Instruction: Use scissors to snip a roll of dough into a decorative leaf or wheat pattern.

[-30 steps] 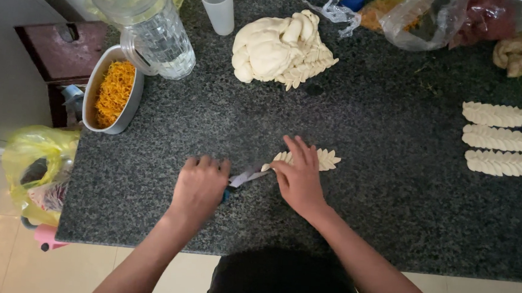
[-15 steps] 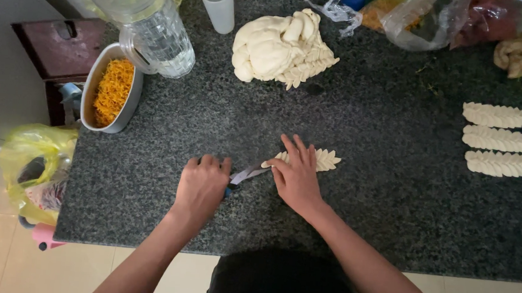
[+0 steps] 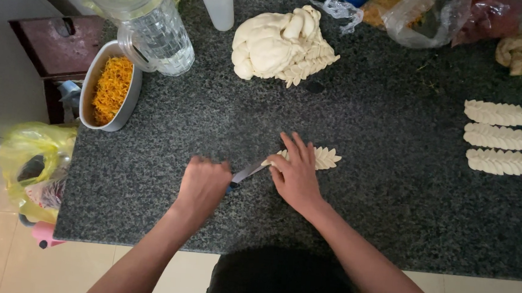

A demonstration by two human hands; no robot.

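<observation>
Head view looks straight down on a dark speckled stone bench [image 3: 389, 221]. At the far left, off the bench edge, hangs a yellow plastic bag [image 3: 27, 162]. On the bench's left end sits an oval dish of orange shreds [image 3: 110, 86], touching a clear glass jug [image 3: 150, 28] just behind it, with a white plastic cup [image 3: 217, 4] further along the back.

The left hand [image 3: 203, 187] is clenched around the handle of a knife [image 3: 248, 172], whose blade runs rightward toward the dough. The right hand [image 3: 295, 171] lies flat, fingers spread, pressing down on a leaf-shaped dough piece [image 3: 324, 157]; the hand covers the piece's left part, so only the notched right end shows, and where the blade tip meets the dough is hidden.

Behind the hands, well apart, rests a large lump of dough [image 3: 276, 45] with cut leaf shapes leaning against its right side. Crumpled plastic bags [image 3: 426, 18] crowd the back right corner. Near the right edge three finished dough leaves [image 3: 500, 137] lie in a parallel stack, just beside one another.
</observation>
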